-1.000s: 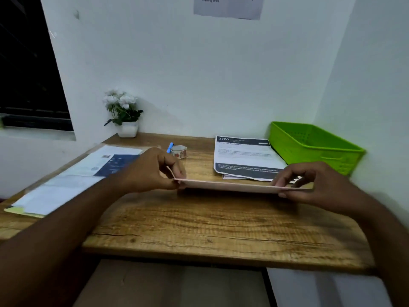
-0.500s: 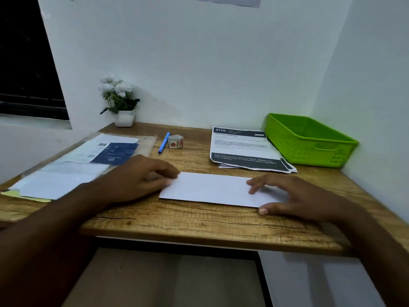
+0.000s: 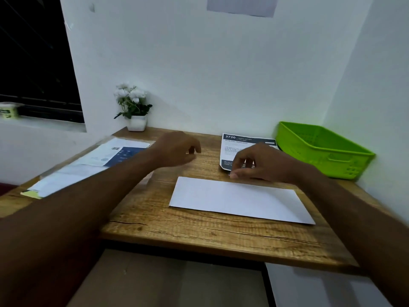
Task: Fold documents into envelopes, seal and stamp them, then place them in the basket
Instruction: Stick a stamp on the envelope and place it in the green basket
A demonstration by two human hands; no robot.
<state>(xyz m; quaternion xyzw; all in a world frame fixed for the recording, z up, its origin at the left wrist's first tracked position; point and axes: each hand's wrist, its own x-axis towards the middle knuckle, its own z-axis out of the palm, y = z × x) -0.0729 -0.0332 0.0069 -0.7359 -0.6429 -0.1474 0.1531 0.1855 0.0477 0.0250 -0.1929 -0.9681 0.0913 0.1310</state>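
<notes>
A wooden worktop [image 3: 172, 222] fills a corner between white walls, with a dark window [image 3: 33, 54] to the left and a paper notice [image 3: 242, 6] pinned high up, its text too blurred to read. A white envelope [image 3: 239, 202] lies flat near the front edge, apart from both hands. The green basket [image 3: 327, 162] sits in the back right corner. The printed documents [image 3: 243, 142] beside it carry the header "2720". The right hand [image 3: 263, 162] curls over their near corner, and the left hand [image 3: 177, 149] hovers with bent fingers; I cannot tell whether either grips anything. A potted plant [image 3: 136, 122] stands against the wall, and loose papers [image 3: 99, 160] lie on the left.
</notes>
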